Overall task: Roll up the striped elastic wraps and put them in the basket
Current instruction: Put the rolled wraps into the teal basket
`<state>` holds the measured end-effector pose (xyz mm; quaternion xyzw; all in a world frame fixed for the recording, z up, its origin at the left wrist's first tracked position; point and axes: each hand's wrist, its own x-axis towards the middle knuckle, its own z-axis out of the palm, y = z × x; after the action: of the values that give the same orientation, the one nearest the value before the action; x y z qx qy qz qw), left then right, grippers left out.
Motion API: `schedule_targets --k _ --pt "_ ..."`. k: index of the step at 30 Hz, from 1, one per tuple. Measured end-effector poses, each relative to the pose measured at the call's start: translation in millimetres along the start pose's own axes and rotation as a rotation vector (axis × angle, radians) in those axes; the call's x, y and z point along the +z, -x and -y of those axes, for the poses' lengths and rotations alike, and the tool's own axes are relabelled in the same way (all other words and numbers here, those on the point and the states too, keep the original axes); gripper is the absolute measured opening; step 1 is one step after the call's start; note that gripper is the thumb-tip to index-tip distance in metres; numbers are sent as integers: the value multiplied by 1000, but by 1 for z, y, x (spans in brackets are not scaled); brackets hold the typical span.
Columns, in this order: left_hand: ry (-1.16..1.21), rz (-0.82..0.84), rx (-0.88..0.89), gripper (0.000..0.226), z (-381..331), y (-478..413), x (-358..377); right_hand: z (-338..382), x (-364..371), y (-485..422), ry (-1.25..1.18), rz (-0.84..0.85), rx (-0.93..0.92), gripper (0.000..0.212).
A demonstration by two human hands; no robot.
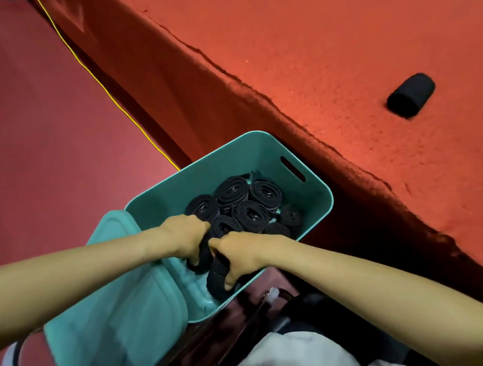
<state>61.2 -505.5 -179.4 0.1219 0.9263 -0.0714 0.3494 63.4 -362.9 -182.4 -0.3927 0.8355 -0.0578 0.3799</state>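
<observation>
A teal plastic basket (320, 196) stands below the table's edge, holding several dark rolled elastic wraps (250, 202). Both my hands reach into its near end. My left hand (185, 236) grips a dark wrap roll (204, 259) from the left. My right hand (239, 254) curls round another dark roll (218, 281) low against the basket's near wall. One more rolled wrap (410, 95) lies alone on the red table top at the right.
The red felt table (339, 43) fills the upper right, its edge running diagonally. A teal lid (115, 319) leans against the basket's left side. A yellow cord (103, 87) crosses the red floor. White cloth (302, 358) lies at the bottom.
</observation>
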Motion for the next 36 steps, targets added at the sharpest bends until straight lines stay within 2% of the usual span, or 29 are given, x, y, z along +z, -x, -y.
schedule_targets --k 4,9,12,17,21,25,28,33,36 --pt "-14 30 36 60 -3 -8 8 7 4 -11 129 2 13 77" --pt "106 101 3 53 -1 -17 12 10 6 -16 191 14 18 79" --pt "170 100 -10 47 1 -21 13 14 10 -16 249 19 4 70" --pt "193 122 -22 38 1 -23 16 13 16 -20 355 18 16 28" --pt "224 144 -55 30 1 -21 16 9 15 -23 367 -8 60 29" --pt "236 131 -64 34 1 -18 13 5 15 -25 321 -17 70 31" --pt "263 121 -56 39 3 -17 9 -3 5 -15 274 -52 53 44" --pt "335 42 -34 41 3 -11 -10 -27 -25 27 71 -240 22 44" --pt "370 -84 5 37 2 -4 -34 -44 -38 63 -100 -399 12 37"
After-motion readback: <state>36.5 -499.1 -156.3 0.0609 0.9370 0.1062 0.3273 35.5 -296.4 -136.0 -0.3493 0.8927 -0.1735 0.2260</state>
